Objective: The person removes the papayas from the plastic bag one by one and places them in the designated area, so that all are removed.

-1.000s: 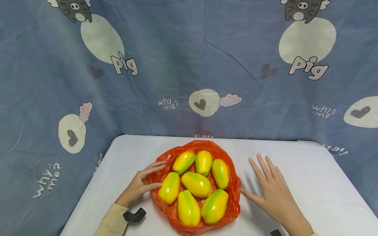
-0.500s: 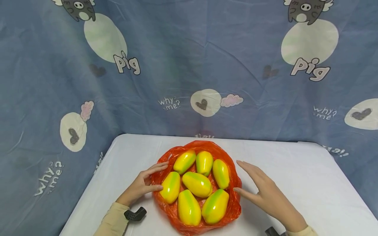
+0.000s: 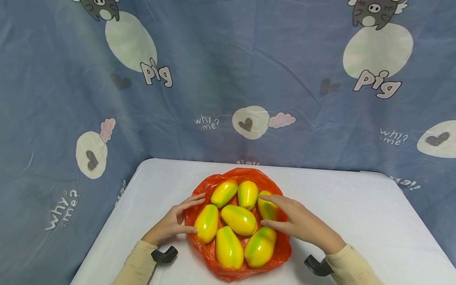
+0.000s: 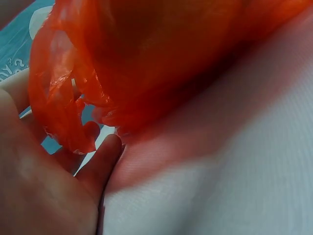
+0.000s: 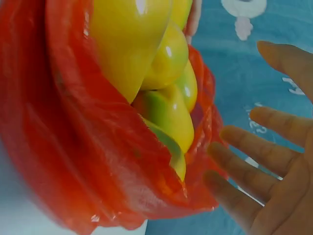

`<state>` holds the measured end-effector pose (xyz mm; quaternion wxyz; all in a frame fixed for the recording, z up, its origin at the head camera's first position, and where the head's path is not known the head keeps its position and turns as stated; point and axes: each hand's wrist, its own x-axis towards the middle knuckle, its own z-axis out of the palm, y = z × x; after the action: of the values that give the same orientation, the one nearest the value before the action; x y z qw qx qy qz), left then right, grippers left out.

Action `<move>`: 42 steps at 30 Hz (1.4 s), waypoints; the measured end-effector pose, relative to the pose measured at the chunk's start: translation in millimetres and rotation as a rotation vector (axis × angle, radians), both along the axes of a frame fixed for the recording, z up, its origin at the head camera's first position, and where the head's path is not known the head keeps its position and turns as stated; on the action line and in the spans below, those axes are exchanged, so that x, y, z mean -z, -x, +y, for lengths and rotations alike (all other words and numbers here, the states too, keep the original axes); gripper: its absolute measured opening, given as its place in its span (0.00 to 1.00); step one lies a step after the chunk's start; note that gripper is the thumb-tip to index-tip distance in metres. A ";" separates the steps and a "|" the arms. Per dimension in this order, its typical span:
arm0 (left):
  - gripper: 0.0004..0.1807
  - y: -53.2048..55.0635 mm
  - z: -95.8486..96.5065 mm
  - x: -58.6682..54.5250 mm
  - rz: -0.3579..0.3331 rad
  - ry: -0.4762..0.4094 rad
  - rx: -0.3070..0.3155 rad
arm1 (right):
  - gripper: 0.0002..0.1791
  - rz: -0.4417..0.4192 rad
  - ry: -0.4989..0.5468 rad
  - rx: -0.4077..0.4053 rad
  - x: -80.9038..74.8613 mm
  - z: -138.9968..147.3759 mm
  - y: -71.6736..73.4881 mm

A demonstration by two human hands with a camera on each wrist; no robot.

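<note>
A red plastic bag (image 3: 204,257) stands with its mouth open on the white table. Several glossy yellow papayas with green streaks, such as the middle papaya (image 3: 238,219), lie inside it. My left hand (image 3: 174,221) rests against the bag's left side, fingers over the rim and thumb lower down. In the left wrist view, thin plastic hangs between that hand's fingers. Over the bag's right side reaches my right hand (image 3: 301,221), its fingers extended and spread above the right-hand papaya (image 3: 268,209), partly covering it. The right wrist view shows nothing in its palm.
The white table (image 3: 356,213) extends to both sides of the bag. Behind it hangs a blue cloth (image 3: 213,79) printed with pigs and words. A black device sits on the left wrist (image 3: 164,254) and another on the right wrist (image 3: 318,266).
My right hand has moved left, from beside the bag to above the right-hand papaya. My left hand stays at the bag's left side. The head view has shifted slightly.
</note>
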<state>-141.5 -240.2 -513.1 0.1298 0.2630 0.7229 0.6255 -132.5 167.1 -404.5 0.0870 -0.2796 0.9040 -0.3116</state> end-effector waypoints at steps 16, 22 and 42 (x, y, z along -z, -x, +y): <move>0.48 4.9 -2.7 -2.0 -0.005 0.009 0.076 | 0.37 -0.016 -0.063 -0.157 3.6 -36.5 28.0; 0.49 6.1 -2.6 0.5 -0.009 0.020 0.077 | 0.35 -0.001 -0.084 -0.221 4.9 -48.1 35.6; 0.49 2.2 -3.5 3.3 0.028 0.015 0.075 | 0.36 -0.041 -0.262 -0.367 4.7 -85.2 45.5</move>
<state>-143.7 -243.7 -516.3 0.1450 0.2977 0.7191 0.6109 -178.0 81.9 -409.2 0.1962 -0.4193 0.8688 -0.1760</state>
